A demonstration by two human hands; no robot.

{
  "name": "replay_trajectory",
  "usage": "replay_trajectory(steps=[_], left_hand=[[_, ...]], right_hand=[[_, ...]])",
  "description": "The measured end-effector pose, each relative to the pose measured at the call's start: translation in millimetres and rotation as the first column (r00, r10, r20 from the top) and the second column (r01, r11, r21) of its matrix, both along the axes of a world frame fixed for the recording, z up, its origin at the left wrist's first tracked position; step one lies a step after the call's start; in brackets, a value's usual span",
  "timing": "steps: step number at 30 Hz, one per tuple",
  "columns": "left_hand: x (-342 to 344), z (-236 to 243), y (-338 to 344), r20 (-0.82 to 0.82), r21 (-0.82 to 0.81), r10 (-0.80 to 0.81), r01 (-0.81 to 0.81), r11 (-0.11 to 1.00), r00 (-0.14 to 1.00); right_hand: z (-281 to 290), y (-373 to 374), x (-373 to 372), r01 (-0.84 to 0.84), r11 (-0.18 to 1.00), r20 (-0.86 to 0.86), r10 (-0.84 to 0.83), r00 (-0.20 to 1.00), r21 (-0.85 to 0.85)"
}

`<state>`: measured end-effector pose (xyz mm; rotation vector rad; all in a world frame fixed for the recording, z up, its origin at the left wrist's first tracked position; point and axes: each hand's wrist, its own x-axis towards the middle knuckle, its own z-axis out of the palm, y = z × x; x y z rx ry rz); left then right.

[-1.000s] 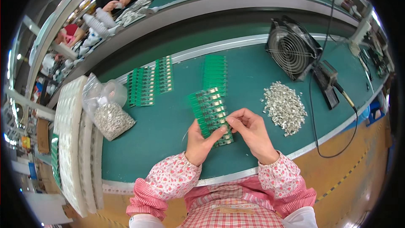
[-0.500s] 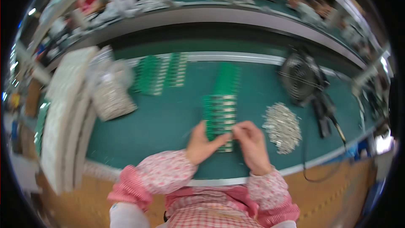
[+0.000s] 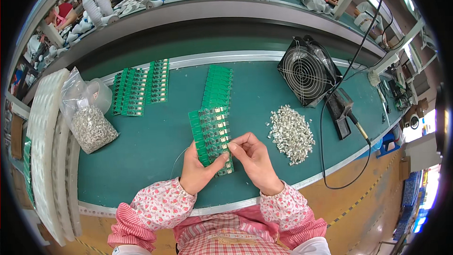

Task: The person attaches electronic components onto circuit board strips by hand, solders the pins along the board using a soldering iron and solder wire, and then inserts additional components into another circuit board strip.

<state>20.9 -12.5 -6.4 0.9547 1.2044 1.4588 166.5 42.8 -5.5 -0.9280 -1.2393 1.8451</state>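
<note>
My left hand (image 3: 198, 169) grips a green circuit board panel (image 3: 204, 134) by its near left part, thumb lying across its face. The panel is a strip of several small boards with pale square parts and pins along the right edge. At that right edge my right hand (image 3: 254, 160) is closed in a pinch beside the thumb of my left hand; what the fingertips hold is too small to make out. Right of that hand lies a heap of small silvery-white parts (image 3: 291, 134). Beyond the held panel another green panel (image 3: 218, 85) lies on the table.
Two populated panels (image 3: 130, 92) lie at the far left, near a clear bag of small parts (image 3: 92, 125) and white foam trays (image 3: 45, 146). A black fan (image 3: 304, 71) and a soldering iron in its stand (image 3: 340, 113) are at the right, with a looping cable. Other people work across the bench.
The view has swung to the right, so things on the table appear further left. The panel now leans in my left hand; both hands stay close together at its right edge.
</note>
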Motion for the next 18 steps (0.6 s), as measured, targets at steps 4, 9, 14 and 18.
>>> replay_trajectory(steps=[4,9,14,18], left_hand=[[1.7,1.6,0.6,-0.119,0.033,-0.018,0.022,0.999,0.993],[2.9,3.8,0.5,-0.051,0.020,-0.056,0.057,0.998,0.997],[-1.8,4.4,6.5,0.133,-0.062,-0.001,0.010,0.998,0.991],[-5.3,8.4,7.3,0.218,-0.087,-0.052,0.072,0.994,0.975]], right_hand=[[-3.2,-0.8,-1.2,0.033,0.997,-0.005,-0.033,0.999,0.067],[-1.8,1.6,3.0,0.075,0.995,-0.027,-0.073,0.997,0.069],[16.8,35.8,42.2,-0.091,0.509,0.437,-0.617,0.655,0.856],[12.2,54.6,57.2,-0.311,0.397,0.503,-0.713,0.489,0.864]])
